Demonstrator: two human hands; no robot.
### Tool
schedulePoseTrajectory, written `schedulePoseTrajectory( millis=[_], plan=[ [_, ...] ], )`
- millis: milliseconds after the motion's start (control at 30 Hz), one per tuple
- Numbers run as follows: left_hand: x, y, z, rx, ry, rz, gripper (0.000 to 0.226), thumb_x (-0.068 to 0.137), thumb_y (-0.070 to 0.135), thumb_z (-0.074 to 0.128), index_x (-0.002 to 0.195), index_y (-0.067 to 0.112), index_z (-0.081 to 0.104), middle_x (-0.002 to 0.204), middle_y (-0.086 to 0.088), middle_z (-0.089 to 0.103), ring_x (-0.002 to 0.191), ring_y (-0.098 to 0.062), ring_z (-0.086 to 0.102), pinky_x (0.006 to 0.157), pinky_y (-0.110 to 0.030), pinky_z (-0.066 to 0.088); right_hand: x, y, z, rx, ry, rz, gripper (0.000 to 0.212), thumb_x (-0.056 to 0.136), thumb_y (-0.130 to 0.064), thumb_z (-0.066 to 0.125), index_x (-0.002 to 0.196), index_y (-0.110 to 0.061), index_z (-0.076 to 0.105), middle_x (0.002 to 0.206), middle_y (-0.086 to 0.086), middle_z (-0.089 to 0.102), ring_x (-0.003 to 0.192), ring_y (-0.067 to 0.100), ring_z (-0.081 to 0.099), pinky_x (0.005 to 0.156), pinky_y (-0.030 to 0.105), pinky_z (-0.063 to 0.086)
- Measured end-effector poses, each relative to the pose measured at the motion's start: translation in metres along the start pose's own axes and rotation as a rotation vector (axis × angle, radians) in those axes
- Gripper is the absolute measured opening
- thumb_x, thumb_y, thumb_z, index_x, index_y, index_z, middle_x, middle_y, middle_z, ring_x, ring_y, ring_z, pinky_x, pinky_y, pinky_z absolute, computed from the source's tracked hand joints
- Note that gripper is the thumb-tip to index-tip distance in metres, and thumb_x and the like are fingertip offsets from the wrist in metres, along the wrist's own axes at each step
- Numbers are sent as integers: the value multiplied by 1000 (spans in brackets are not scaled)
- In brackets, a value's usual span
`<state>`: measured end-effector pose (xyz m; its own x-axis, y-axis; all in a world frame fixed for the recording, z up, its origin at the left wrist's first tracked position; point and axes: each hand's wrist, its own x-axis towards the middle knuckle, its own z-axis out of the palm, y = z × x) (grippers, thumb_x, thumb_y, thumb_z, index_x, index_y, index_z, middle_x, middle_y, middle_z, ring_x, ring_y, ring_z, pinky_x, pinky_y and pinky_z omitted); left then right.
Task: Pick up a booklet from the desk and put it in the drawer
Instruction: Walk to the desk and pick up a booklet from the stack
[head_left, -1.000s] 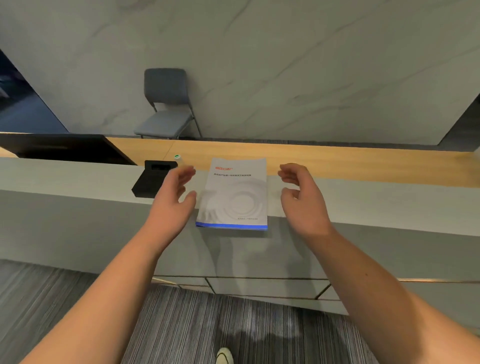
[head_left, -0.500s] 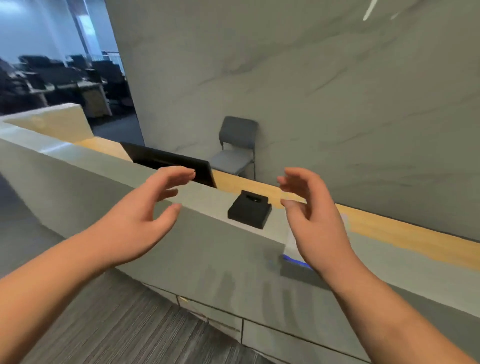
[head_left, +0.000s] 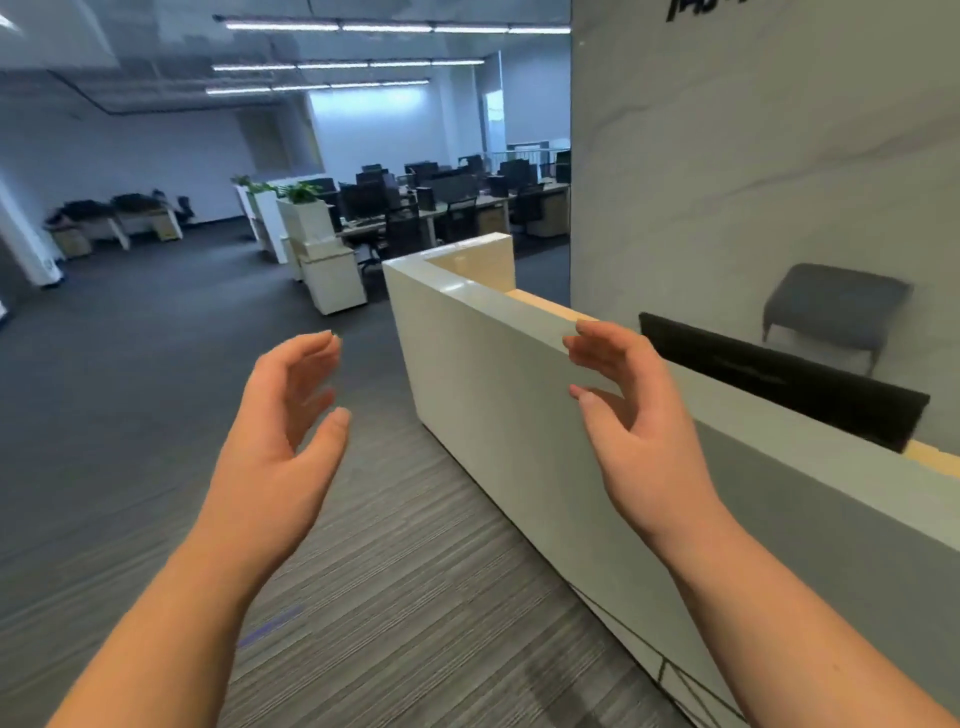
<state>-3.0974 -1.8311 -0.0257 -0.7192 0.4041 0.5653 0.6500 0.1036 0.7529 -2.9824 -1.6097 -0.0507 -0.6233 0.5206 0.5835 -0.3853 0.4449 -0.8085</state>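
Note:
My left hand (head_left: 283, 431) is raised over the carpet, fingers apart and curved, holding nothing. My right hand (head_left: 631, 415) is raised in front of the counter's white front wall, also with fingers apart and empty. The reception desk (head_left: 483, 364) runs from the middle of the view to the lower right, with a wooden inner top. The booklet and the drawer are out of view.
A black monitor (head_left: 779, 379) stands behind the counter ledge, and a grey chair (head_left: 831, 306) sits by the marble wall. Striped carpet (head_left: 405, 571) covers the floor to the left. Office desks, chairs and white planters (head_left: 332, 260) fill the back.
The view has swung far to the left, away from the booklet and the black box. Both hands stayed raised and empty; the booklet has left the frame.

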Motion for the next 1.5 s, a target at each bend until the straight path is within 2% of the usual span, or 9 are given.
schedulePoseTrajectory(
  millis=[167, 267, 400, 633, 833, 1033, 1200, 1367, 1500],
  plan=[
    [55, -87, -74, 10, 145, -67, 55, 92, -9, 48, 125, 35, 47, 137, 12, 53, 131, -1, 47, 111, -37, 38, 67, 40, 131, 89, -91, 9, 55, 89, 12, 45, 122, -32, 51, 125, -14, 58, 123, 1, 53, 102, 26, 48],
    [97, -149, -102, 35, 168, -92, 55, 92, -8, 48, 125, 36, 47, 136, 14, 53, 130, 1, 47, 110, -34, 38, 109, 78, 203, 119, -150, -4, 57, 89, 8, 45, 121, -39, 50, 127, -17, 58, 125, 2, 52, 103, 30, 49],
    [177, -243, -133, 54, 187, -109, 56, 92, -9, 47, 125, 36, 46, 138, 13, 52, 131, 0, 47, 110, -34, 38, 183, 139, 300, 166, -195, -9, 56, 91, 9, 46, 124, -36, 51, 129, -16, 58, 127, 2, 51, 104, 35, 49],
    [335, -379, -202, 78, 260, -174, 56, 93, -6, 48, 126, 39, 43, 139, 13, 50, 132, 0, 45, 109, -33, 38, 338, 207, 468, 210, -307, 12, 51, 93, 10, 45, 130, -24, 51, 130, -12, 58, 128, 1, 50, 104, 28, 48],
    [446, -513, -274, 101, 306, -210, 60, 94, -1, 49, 137, 39, 37, 143, 18, 45, 133, 3, 42, 107, -28, 37, 450, 271, 620, 221, -369, 46, 55, 93, 9, 43, 132, -28, 50, 132, -15, 57, 130, 1, 48, 106, 34, 48],
    [598, -675, -336, 37, 309, -194, 61, 94, -6, 46, 143, 29, 38, 144, 11, 46, 133, -1, 44, 104, -21, 39, 565, 356, 791, 225, -344, 47, 56, 94, 8, 43, 135, -29, 46, 133, -15, 55, 131, 0, 47, 105, 32, 47],
    [750, -784, -376, 12, 250, -177, 59, 92, -9, 45, 138, 28, 40, 142, 7, 47, 133, -6, 45, 106, -25, 39, 676, 417, 902, 211, -301, 72, 56, 94, 8, 44, 137, -27, 46, 133, -14, 54, 129, -2, 47, 100, 24, 47],
    [894, -881, -381, -16, 206, -187, 56, 91, -11, 45, 134, 26, 42, 139, -1, 48, 130, -15, 48, 107, -32, 41, 785, 488, 973, 144, -244, 131, 57, 94, 7, 45, 139, -29, 43, 136, -9, 53, 129, 0, 47, 91, 4, 42],
    [995, -963, -356, -38, 127, -153, 56, 92, -9, 45, 133, 30, 42, 135, 7, 50, 131, -9, 47, 109, -31, 39, 868, 564, 1012, 139, -179, 122, 59, 94, 6, 42, 135, -36, 42, 131, -18, 52, 128, -1, 47, 91, 16, 47]
  ],
)
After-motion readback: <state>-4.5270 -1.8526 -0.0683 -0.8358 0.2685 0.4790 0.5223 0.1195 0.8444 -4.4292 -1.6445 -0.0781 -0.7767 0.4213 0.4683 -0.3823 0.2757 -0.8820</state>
